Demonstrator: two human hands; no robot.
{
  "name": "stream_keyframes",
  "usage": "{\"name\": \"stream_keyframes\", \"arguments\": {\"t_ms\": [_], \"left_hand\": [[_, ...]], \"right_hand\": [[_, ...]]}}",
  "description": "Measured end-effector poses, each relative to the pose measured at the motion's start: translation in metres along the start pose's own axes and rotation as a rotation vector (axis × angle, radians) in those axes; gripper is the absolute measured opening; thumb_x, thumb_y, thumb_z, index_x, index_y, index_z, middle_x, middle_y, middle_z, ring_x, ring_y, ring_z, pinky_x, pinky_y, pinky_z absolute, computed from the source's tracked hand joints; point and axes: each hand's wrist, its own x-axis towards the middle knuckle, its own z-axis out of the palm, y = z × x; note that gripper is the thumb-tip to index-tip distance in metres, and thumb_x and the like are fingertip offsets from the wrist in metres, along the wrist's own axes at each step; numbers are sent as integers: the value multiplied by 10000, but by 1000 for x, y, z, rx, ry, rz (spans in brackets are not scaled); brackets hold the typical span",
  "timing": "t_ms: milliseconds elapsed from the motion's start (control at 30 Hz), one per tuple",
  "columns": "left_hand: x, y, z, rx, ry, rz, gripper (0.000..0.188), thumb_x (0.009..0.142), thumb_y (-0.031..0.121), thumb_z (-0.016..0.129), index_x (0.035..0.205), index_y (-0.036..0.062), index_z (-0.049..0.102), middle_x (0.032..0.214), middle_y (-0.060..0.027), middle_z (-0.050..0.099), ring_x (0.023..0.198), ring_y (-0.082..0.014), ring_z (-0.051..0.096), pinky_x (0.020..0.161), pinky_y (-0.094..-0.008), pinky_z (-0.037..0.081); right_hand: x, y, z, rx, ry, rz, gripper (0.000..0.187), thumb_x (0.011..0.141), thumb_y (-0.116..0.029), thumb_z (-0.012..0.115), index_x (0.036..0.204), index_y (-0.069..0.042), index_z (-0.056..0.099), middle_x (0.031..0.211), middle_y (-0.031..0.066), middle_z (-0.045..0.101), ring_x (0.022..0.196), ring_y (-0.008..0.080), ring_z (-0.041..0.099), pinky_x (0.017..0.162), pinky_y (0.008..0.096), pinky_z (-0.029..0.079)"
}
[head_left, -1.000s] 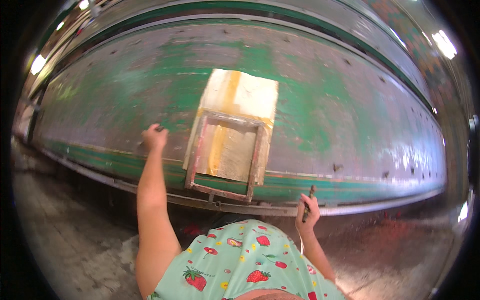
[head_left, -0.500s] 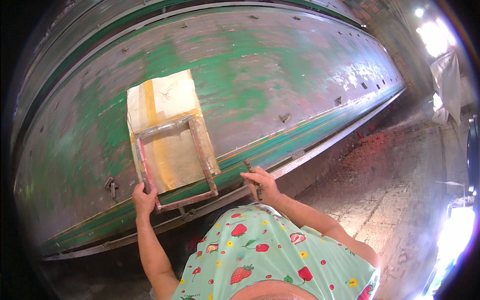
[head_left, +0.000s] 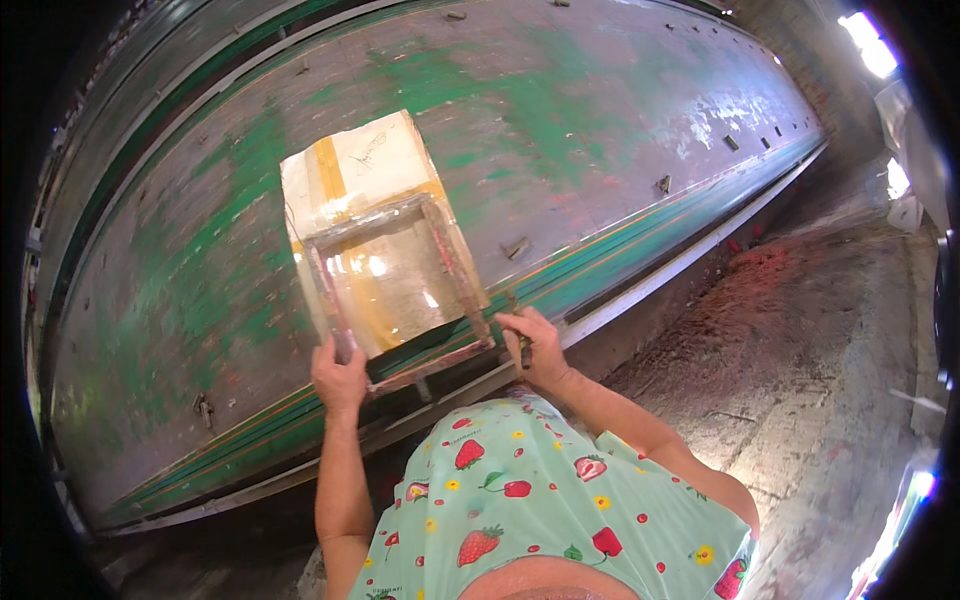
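Note:
My left hand (head_left: 340, 378) is closed on the near left corner of a worn rectangular frame (head_left: 430, 370) with a pale translucent panel. A white, tape-edged board (head_left: 380, 160) with a yellowish strip forms its far part. The frame lies at the near edge of a long sloping table (head_left: 560, 110), tilted slightly to the left. Close by its near right corner, my right hand (head_left: 540, 345) is wrapped round a thin dark stick-like tool (head_left: 526, 354). My fingers hide part of that tool.
Small metal stops (head_left: 516, 248) stick up along the table. A pale metal rail (head_left: 650, 290) runs along its near edge. Another long table (head_left: 130, 130) stands beyond on the far left. Red-stained floor (head_left: 750, 300) stretches to the right.
Both hands have moved right along the table edge, and the frame has gone right with my left hand. The tool stays in my right hand. The view has shifted too.

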Motion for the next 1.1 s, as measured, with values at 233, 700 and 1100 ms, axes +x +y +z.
{"name": "stream_keyframes", "arguments": {"t_ms": [233, 700, 1100], "left_hand": [[-45, 117, 113, -132, 45, 56, 410, 864, 174, 844, 1235, 16, 775, 971, -184, 688, 890, -395, 690, 810, -512, 554], [-57, 207, 162, -132, -94, -113, 650, 881, 296, 834, 1500, 133, 725, 907, -160, 726, 815, -351, 731, 772, -499, 584], [-63, 185, 149, -326, -192, -201, 873, 890, 230, 863, 1703, 80, 585, 907, -60, 759, 756, -135, 671, 739, -331, 582]], "right_hand": [[44, 134, -138, -351, 53, 203, 552, 861, 49, 772, 1395, -90, 776, 1162, 206, 716, 1094, 447, 715, 951, 503, 607], [128, 211, -209, -578, -246, -148, 615, 869, 43, 687, 1473, -69, 727, 1511, 164, 676, 1383, 420, 611, 1154, 540, 515], [107, 201, -218, -511, -101, 67, 299, 979, -56, 771, 1275, -23, 745, 1228, 201, 745, 1198, 437, 686, 1043, 533, 560]]}}
